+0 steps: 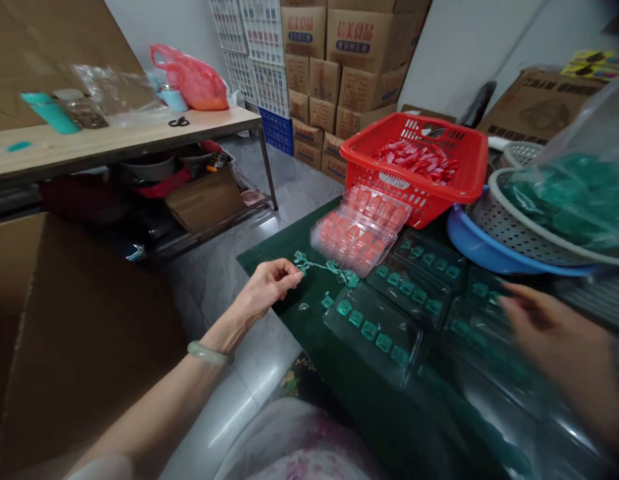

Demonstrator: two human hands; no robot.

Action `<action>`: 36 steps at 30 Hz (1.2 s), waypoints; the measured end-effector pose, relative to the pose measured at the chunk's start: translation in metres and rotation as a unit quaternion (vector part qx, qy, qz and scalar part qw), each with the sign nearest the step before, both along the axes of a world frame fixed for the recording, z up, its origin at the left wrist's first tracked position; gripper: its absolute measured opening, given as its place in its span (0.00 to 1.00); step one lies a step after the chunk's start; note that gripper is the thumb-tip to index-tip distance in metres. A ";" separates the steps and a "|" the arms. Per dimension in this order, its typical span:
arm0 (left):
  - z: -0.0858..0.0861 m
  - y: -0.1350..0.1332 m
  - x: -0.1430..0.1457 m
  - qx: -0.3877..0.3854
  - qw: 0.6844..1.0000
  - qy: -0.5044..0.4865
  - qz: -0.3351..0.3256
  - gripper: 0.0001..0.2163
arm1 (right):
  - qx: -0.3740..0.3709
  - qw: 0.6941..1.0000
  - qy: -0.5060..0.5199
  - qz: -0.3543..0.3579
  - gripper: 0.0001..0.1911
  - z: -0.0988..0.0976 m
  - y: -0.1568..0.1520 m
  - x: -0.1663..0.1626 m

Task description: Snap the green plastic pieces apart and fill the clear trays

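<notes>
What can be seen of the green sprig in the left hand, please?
The sprig looks like translucent plastic: a thin stem with small angular pieces clustered toward both ends. The left hand pinches it near one end. It stretches over the green table, its other end beside the pink-filled box; whether it touches either is unclear.

The red characters 信美食品 stand on a cardboard box [303, 32] and the larger box [372, 41] beside it, stacked beyond the worktop's [277, 248] far edge; the blue bands' lettering below is unclear. Dark characters on a carton [537, 105] farther right are unreadable.
</notes>
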State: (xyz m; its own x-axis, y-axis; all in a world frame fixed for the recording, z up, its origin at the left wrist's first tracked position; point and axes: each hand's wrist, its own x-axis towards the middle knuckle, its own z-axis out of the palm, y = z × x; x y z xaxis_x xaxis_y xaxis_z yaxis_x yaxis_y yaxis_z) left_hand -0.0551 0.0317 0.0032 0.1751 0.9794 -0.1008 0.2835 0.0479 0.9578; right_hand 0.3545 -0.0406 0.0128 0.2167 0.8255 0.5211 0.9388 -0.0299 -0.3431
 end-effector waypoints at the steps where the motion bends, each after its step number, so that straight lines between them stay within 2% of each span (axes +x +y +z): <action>1: 0.003 -0.002 0.003 -0.053 0.996 -0.068 -0.012 0.11 | -0.012 0.998 0.016 0.057 0.14 0.007 0.002 -0.039; 2: 0.005 -0.003 0.005 -0.091 0.988 -0.124 -0.025 0.11 | -0.018 0.992 0.043 0.118 0.12 0.013 0.004 -0.075; 4: 0.006 -0.005 0.007 -0.117 0.976 -0.179 -0.042 0.12 | -0.058 0.966 0.094 0.235 0.11 0.020 0.012 -0.134; 5: 0.006 -0.005 0.005 -0.108 0.979 -0.170 -0.039 0.12 | -0.072 0.958 0.094 0.262 0.12 0.020 0.018 -0.154; 7: 0.005 -0.003 0.000 -0.045 0.997 -0.064 -0.025 0.11 | -0.091 0.955 0.080 0.271 0.13 0.017 0.032 -0.173; 8: 0.004 -0.002 -0.003 0.013 1.000 0.025 -0.014 0.10 | -0.091 0.960 0.073 0.256 0.12 0.013 0.039 -0.174; 9: 0.005 -0.001 -0.004 0.080 0.989 0.123 0.000 0.09 | -0.089 0.965 0.070 0.236 0.12 0.010 0.046 -0.172; 11: 0.007 0.003 -0.001 0.212 0.935 0.284 0.011 0.07 | -0.081 0.974 0.068 0.201 0.11 0.004 0.057 -0.162; 13: 0.010 0.007 0.012 0.300 0.885 0.355 -0.036 0.10 | -0.078 0.977 0.064 0.187 0.11 0.001 0.061 -0.154; 16: 0.013 0.015 0.043 0.348 0.836 0.385 -0.176 0.14 | -0.077 0.977 0.061 0.191 0.12 0.003 0.057 -0.154; 18: 0.010 0.022 0.062 0.354 0.813 0.412 -0.209 0.15 | -0.080 0.976 0.057 0.193 0.12 0.005 0.051 -0.157; 20: 0.005 0.028 0.073 0.346 0.811 0.422 -0.211 0.14 | -0.086 0.977 0.053 0.190 0.12 0.006 0.044 -0.158; 21: 0.002 0.030 0.075 0.339 0.818 0.415 -0.209 0.14 | -0.087 0.977 0.052 0.187 0.12 0.006 0.042 -0.157; 22: 0.001 0.031 0.075 0.325 0.838 0.390 -0.201 0.13 | -0.088 0.977 0.053 0.185 0.12 0.006 0.040 -0.156; 25: 0.002 0.033 0.067 0.257 0.917 0.264 -0.150 0.11 | -0.083 0.976 0.070 0.188 0.12 0.004 0.037 -0.153; 27: 0.006 0.033 0.058 0.203 0.955 0.183 -0.115 0.08 | -0.078 0.972 0.093 0.201 0.11 0.002 0.037 -0.154; 29: 0.009 0.034 0.048 0.172 0.969 0.146 -0.104 0.07 | -0.075 0.966 0.124 0.213 0.11 -0.001 0.039 -0.158; 32: 0.009 0.035 0.033 0.032 0.996 -0.035 -0.073 0.05 | -0.092 0.953 0.176 0.229 0.11 -0.006 0.043 -0.171; 34: 0.007 0.034 0.025 -0.070 0.983 -0.159 -0.055 0.05 | -0.113 0.939 0.210 0.248 0.12 -0.010 0.046 -0.182; 36: 0.007 0.033 0.019 -0.118 0.969 -0.212 -0.054 0.06 | -0.132 0.922 0.237 0.275 0.13 -0.012 0.049 -0.195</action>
